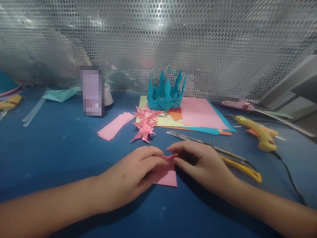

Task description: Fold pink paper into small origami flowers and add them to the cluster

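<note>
A small piece of pink paper (166,178) lies on the blue table between my hands, its far edge folded up. My left hand (138,168) is closed on its left side, thumb and fingers pressing near the fold. At the fold's right end, my right hand (198,162) pinches the paper between thumb and index finger. Beyond my hands sits a group of folded pink paper pieces (146,124) with pointed tips. Left of them is a stack of pink paper strips (116,126). A blue folded paper crown (166,96) stands farther back.
A utility knife (237,162) with yellow trim lies beside my right hand, blade out. A yellow glue gun (260,130) with a cord is at the right. Coloured sheets (203,114) lie under the crown. A blurred-out upright phone-like object (92,92) stands before the perforated metal panel (128,43).
</note>
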The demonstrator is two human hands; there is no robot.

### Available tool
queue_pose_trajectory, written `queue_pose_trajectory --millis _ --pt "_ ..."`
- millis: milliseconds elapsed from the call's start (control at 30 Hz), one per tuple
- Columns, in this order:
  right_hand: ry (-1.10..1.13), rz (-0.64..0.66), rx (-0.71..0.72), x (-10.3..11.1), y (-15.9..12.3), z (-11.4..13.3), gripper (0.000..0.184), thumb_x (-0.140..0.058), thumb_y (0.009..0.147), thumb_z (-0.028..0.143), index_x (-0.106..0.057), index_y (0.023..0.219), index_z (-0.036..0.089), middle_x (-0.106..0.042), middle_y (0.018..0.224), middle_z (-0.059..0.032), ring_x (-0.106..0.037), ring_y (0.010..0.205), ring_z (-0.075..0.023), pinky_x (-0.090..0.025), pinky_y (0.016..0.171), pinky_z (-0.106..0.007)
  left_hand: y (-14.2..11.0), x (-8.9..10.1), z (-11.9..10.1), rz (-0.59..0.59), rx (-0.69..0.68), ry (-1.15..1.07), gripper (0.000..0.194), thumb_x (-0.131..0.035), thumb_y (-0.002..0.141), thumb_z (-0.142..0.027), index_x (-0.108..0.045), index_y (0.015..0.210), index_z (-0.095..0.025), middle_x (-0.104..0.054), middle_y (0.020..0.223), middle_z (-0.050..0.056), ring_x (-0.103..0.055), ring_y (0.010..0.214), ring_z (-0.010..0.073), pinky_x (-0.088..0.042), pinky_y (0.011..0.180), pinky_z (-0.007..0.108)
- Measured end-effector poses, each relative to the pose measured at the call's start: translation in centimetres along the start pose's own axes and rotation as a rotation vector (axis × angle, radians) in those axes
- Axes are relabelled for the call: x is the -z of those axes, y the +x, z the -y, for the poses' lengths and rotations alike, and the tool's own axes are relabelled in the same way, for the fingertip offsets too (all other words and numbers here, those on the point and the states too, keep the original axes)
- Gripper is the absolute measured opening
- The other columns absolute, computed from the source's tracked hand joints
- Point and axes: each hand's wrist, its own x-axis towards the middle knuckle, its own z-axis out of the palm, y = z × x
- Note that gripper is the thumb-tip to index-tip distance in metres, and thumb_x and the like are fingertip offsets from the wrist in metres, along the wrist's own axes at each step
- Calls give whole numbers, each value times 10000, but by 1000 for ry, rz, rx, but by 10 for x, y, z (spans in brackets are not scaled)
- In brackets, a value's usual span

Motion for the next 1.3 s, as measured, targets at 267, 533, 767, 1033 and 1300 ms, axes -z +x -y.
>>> queue_pose_trajectory --millis 267,533,767,1033,1300 --pt "-125 -1 218 2 0 3 148 -546 807 82 -611 877 195 -670 799 -13 -614 729 -130 -482 662 -241 3 -4 2 -113 42 108 227 -571 766 -98 -579 991 -128 -563 1079 73 -510 1031 156 -423 945 302" --pt "-327 -4 432 2 -3 -5 191 -466 894 137 -650 863 175 -666 811 -52 -604 733 -149 -482 658 -253 5 -5 0 -89 -58 192 106 -514 828 -90 -604 874 -120 -607 961 55 -519 882 135 -457 837 281" --pt "-529 89 508 2 -9 -5 319 -336 959 194 -653 966 169 -654 815 -69 -565 662 -159 -442 567 -262 6 -2 -3 -45 -131 306 137 -484 860 -98 -600 788 -102 -632 819 60 -517 792 157 -478 737 297" --pt "-545 262 483 2 -11 1 282 -355 929 123 -628 995 96 -620 885 -113 -551 752 -197 -488 680 -334 2 2 -5 85 -103 368 154 -457 875 -119 -597 810 -118 -622 833 74 -542 792 185 -494 704 323" --pt "-418 204 435 4 -10 6 246 -408 865 91 -631 969 101 -623 878 -118 -565 795 -207 -494 685 -331 0 2 -5 90 -102 343 218 -406 913 -142 -601 817 -126 -624 856 72 -553 793 170 -490 708 303"
